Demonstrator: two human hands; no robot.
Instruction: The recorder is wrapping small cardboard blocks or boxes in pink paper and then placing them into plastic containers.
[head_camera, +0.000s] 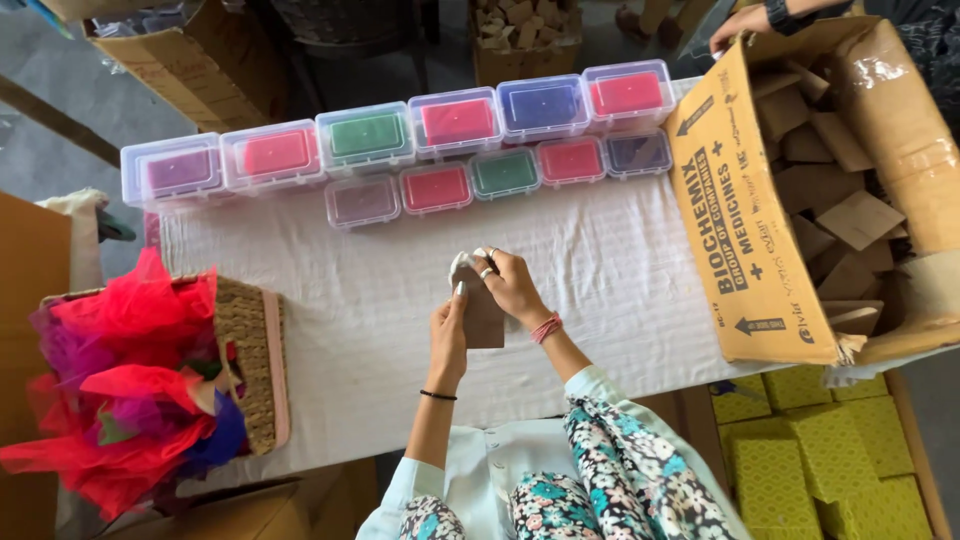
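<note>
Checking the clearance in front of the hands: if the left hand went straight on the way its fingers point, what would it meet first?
The left hand points up the white cloth toward the lidded boxes; past bare cloth, it would likely meet the red box in the near row first, though depth is unclear.

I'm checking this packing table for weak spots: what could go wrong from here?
The big brown cardboard box lies tipped at the table's right edge, so its brown card pieces might spill out. The wicker basket of red and purple netting sits at the left edge and could topple. Both hands work a flat brown card piece in mid-air; it could drop.
</note>
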